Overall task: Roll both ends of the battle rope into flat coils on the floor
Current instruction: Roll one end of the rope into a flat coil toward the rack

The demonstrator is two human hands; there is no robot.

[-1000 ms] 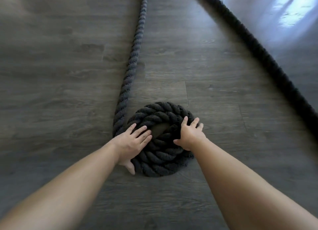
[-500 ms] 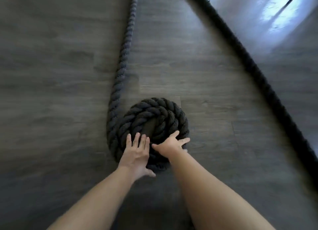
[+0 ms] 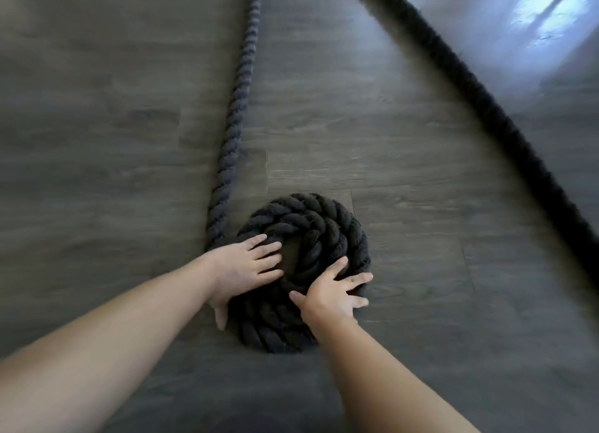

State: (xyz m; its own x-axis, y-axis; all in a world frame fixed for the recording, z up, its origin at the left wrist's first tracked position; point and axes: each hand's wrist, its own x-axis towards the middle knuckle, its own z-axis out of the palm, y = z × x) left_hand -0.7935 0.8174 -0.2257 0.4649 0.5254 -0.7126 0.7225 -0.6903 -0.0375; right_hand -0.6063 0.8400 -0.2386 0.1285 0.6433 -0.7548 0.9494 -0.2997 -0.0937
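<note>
A thick black twisted battle rope lies on the dark wood floor. One end is wound into a flat coil (image 3: 324, 225) of about three turns in the lower middle of the head view. My left hand (image 3: 243, 270) presses flat on the coil's left side, fingers spread toward the centre, thumb down at its outer edge. On the near right side rests my right hand (image 3: 334, 293), fingers splayed over the turns. From the coil's left edge the straight rope (image 3: 233, 115) runs away to the top of the frame.
The rope's other length (image 3: 486, 108) crosses the floor diagonally from top centre to the right edge, uncoiled. A bright patch of light (image 3: 534, 14) falls on the floor at the top right. Dark plank floor (image 3: 97, 141) spreads to the left.
The coil has turned and grown by part of a turn. My left hand has shifted from the near edge to the left side; my right hand moved to the near right.
</note>
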